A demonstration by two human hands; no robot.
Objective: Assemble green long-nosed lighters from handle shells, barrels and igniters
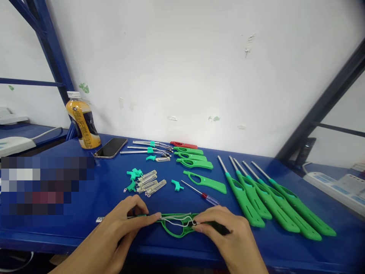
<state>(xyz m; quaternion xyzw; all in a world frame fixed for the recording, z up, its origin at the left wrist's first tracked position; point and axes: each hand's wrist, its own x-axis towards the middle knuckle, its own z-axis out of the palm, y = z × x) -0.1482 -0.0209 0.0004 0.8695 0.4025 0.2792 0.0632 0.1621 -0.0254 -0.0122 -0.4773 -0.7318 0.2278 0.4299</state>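
A green lighter half-shell (174, 233) lies open side up near the table's front edge, with white wires (178, 218) loose along it. My left hand (125, 224) is closed on its narrow end, the thumb pressing down there; a metal tube tip (99, 219) sticks out to the left of the hand. My right hand (224, 232) pinches a small black part (194, 223) at the wire ends, over the wider handle. That hand hides much of the handle. Just beyond lie a screwdriver (201, 193), a teal trigger (177, 185) and another green half-shell (207, 182).
Clear fuel tanks (148, 182) and teal triggers (134, 174) lie mid-table. Behind them are metal tubes with wires (142, 151), green shells (195, 163) and a red shell (184, 145). Several assembled lighters (270, 194) lie right. A phone (111, 147) and bottle (82, 121) stand left.
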